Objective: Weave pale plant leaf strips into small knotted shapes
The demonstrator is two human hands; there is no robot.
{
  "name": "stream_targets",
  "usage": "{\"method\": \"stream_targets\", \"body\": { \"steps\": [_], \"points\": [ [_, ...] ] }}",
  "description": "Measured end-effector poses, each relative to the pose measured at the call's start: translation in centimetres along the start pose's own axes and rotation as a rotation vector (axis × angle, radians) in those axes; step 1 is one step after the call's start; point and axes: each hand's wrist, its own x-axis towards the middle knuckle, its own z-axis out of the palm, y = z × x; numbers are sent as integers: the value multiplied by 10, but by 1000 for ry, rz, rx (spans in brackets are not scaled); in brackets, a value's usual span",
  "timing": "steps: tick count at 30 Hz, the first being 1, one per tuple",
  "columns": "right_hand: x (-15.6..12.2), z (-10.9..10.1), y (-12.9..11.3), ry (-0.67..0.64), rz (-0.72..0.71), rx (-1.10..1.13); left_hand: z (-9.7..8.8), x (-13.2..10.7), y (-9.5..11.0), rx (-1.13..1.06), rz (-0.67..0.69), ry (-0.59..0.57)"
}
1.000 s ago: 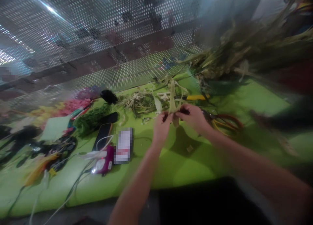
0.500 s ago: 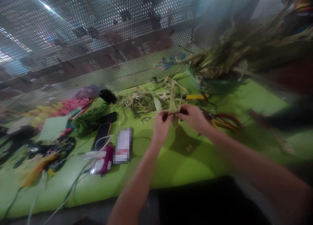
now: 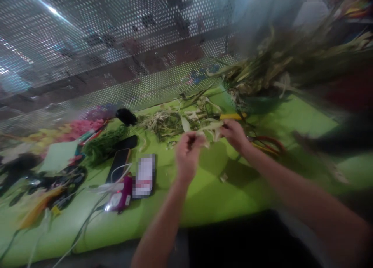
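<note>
left hand [image 3: 187, 153], right hand [image 3: 234, 134]: fingers of both pinching pale strip [image 3: 211, 126], held between them above green surface [image 3: 210, 200]. scissors [image 3: 271, 140] beside right wrist. phone [image 3: 145, 175] left of left forearm.

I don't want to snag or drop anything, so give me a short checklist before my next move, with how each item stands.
1. Left hand has a grip: ok, its fingers pinch one end of the pale strip.
2. Right hand has a grip: ok, it pinches the other end.
3. Strip free of tears: cannot tell, too blurred.
4. Looped-handle tool well away from the right arm: not ok, it appears close beside the forearm; contact unclear.
5. Purple device apart from the left arm: ok, it lies to its left.
6. No loose scraps on the green table near you: not ok, a small scrap lies there.
</note>
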Motion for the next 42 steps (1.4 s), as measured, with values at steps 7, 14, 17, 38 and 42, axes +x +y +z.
{"method": "stream_targets", "body": {
  "steps": [7,14,17,38,42],
  "points": [
    [16,-13,-1,140,195,140,-82,43,13,-340,208,664],
    [19,-13,8,221,235,313,-120,45,29,-306,406,914],
    [20,-13,6,199,227,392,-118,45,30,-288,376,903],
    [-20,18,-18,-183,-1,103,-2,21,-47,24,-269,-111],
    [-22,18,-22,-142,-54,20,-2,19,-51,113,-222,-153]
  ]
}}
